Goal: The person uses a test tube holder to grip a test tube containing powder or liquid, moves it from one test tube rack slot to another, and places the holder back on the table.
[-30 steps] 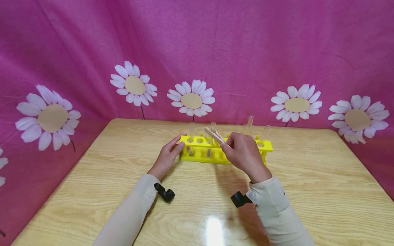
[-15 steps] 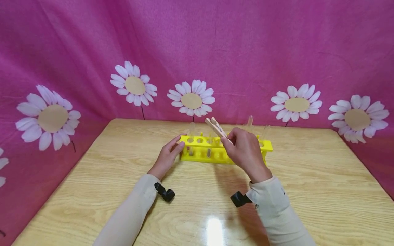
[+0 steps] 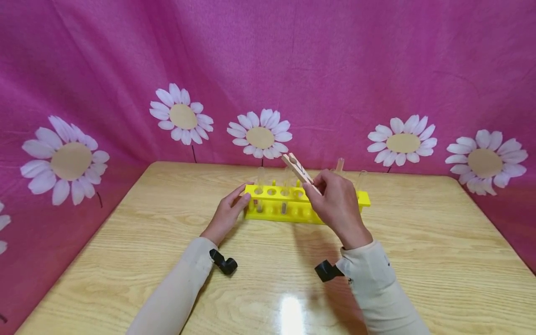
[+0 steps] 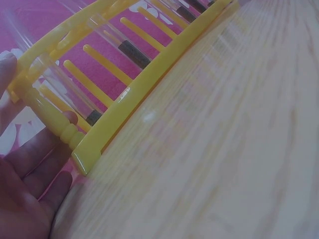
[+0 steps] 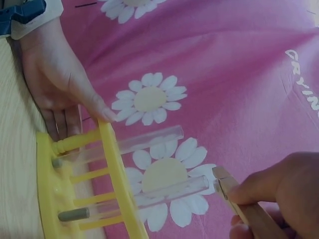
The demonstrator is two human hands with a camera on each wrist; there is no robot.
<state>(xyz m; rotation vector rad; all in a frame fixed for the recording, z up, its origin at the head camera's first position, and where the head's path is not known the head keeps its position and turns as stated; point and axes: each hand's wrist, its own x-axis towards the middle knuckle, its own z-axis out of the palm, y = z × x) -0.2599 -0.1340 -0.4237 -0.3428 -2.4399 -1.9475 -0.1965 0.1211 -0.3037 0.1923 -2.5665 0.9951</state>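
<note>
My left hand (image 3: 226, 214) grips the left end of a yellow test tube rack (image 3: 274, 197), thumb on the upper bar and fingers behind the end post. My right hand (image 3: 338, 204) pinches a wooden test tube holder (image 3: 298, 168), tilted up to the left above the rack, with no tube between its prongs. In the right wrist view its tip is close to the mouth of a clear test tube (image 5: 174, 191) with dark grey content at the bottom. Another test tube (image 3: 260, 177) stands in the leftmost hole, with a little dark content.
Further test tubes, including a taller one (image 3: 340, 164) and a tilted one (image 3: 362, 178), stand at the rack's right, partly behind my right hand. The rack stands on a wood-grain table (image 3: 167, 195). A pink daisy-printed cloth (image 3: 326, 79) hangs behind and at both sides.
My right hand has drawn the test tube holder up and slightly right, away from the second tube. The holder's prongs showed wider apart half a second ago. Left hand and rack stay put.
</note>
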